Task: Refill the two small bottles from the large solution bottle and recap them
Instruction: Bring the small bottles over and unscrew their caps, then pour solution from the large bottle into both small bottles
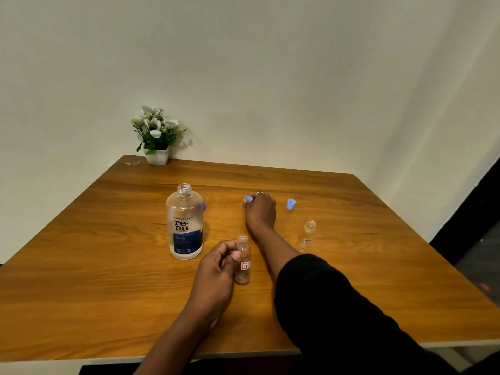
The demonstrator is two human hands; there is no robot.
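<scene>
Small bottle (pixel 242 259), lower centre, is gripped upright by left hand (pixel 216 269). Blue cap (pixel 248 198), mid-frame, is pinched by right hand (pixel 260 211). Capping step is judged in hand; the cap is to be aligned on the neck, then twisted.

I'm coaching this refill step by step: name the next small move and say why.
Probably carry the small blue cap that the right hand pinches over to the small clear bottle the left hand holds upright: its neck is open. Whether it is filled, I cannot tell.
</scene>
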